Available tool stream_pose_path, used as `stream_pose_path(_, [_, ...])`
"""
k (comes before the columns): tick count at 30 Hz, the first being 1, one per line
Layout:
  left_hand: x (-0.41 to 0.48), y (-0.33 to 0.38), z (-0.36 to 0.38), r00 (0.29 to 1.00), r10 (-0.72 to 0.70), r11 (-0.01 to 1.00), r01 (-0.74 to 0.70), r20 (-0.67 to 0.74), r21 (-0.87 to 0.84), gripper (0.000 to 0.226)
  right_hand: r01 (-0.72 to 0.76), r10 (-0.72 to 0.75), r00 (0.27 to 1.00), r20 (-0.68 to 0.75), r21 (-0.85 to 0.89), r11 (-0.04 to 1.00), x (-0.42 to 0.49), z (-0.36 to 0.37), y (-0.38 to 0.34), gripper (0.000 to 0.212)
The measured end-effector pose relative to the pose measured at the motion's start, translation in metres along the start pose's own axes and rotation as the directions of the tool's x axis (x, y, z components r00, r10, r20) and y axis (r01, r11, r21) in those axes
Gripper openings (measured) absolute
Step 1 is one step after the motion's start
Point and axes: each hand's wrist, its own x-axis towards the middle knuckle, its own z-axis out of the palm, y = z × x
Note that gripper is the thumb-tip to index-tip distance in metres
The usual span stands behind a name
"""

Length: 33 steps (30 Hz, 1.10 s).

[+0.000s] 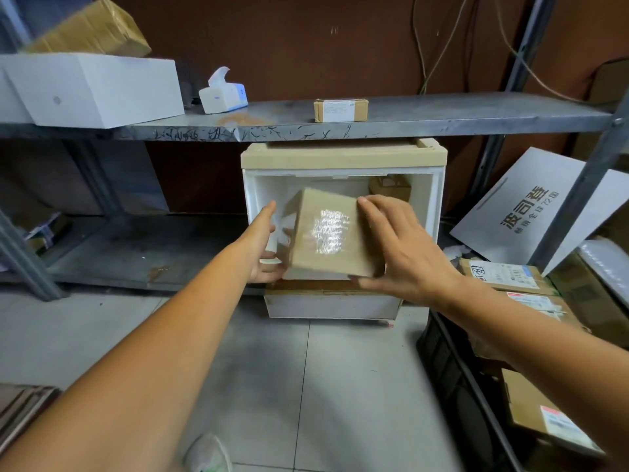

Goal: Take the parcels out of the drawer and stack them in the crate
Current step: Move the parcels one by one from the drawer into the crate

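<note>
A grey board (520, 212) leaning at the right reads "波司登" with "72" in the smaller line below – the only print that can be read. The parcel (326, 233) carries a label under shiny tape, but glare and motion blur wipe out its text. It is held in the air in front of the open white cabinet (340, 156), above the drawer (330, 306). Its labelled face is turned to the camera and its top leans slightly left; that face looks nearly square, so its long axis is hard to call. The left hand (267, 247) holds the parcel's left side, most of its fingers hidden behind it. The right hand (405, 247) clamps the right edge, fingers (374, 216) spread over the top and thumb underneath. Another parcel (389, 189) sits half hidden deep inside the cabinet. The black crate (446, 356) at the right is cut off by the frame – labels on the boxes in it are illegible
</note>
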Motion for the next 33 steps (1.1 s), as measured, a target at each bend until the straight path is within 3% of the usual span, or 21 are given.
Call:
stream_pose_path(3, [0.005,-0.002,-0.006,0.994,0.086,0.995,-0.083,-0.061,0.047,0.069,-0.257,0.255,0.966,0.03,0.161,0.953,0.001,-0.005,0.003,0.105])
stream_pose_path(5, [0.007,-0.005,-0.01,0.992,0.104,0.992,-0.098,-0.068,0.084,0.068,-0.461,0.456,0.885,0.09,0.296,0.836,0.0,-0.005,0.012,0.095])
stream_pose_path(7, [0.007,-0.007,-0.01,0.995,0.095,0.991,-0.097,0.026,0.092,0.058,-0.639,0.61,0.751,0.252,0.511,0.575,0.0,-0.007,0.017,0.084])
stream_pose_path(9, [0.001,-0.005,-0.005,0.985,0.112,0.991,-0.121,0.134,0.06,0.039,-0.706,0.649,0.641,0.41,0.646,0.289,-0.001,-0.007,0.019,0.071])
stream_pose_path(11, [-0.004,-0.002,0.002,0.972,0.159,0.985,-0.168,0.173,0.038,0.03,-0.732,0.641,0.587,0.494,0.662,0.161,-0.002,-0.011,0.019,0.056])
stream_pose_path(18, [-0.012,-0.004,0.016,0.951,0.233,0.956,-0.262,0.203,0.129,0.041,-0.753,0.654,0.572,0.496,0.634,0.178,-0.004,-0.034,0.032,0.037])
stream_pose_path(21, [-0.011,-0.005,0.029,0.944,0.26,0.941,-0.295,0.204,0.165,0.054,-0.776,0.665,0.549,0.506,0.603,0.182,-0.009,-0.046,0.038,0.041])
stream_pose_path(26, [-0.014,-0.013,0.061,0.939,0.251,0.919,-0.308,0.236,0.246,0.057,-0.856,0.684,0.459,0.567,0.489,0.168,-0.039,-0.066,0.042,0.052])
stream_pose_path(30, [-0.017,-0.03,0.102,0.924,0.23,0.904,-0.32,0.306,0.286,0.05,-0.896,0.748,0.357,0.56,0.431,0.105,-0.078,-0.088,0.054,0.056])
stream_pose_path(33, [-0.021,-0.051,0.14,0.91,0.195,0.905,-0.31,0.366,0.29,0.057,-0.92,0.797,0.275,0.538,0.387,0.056,-0.114,-0.106,0.067,0.057])
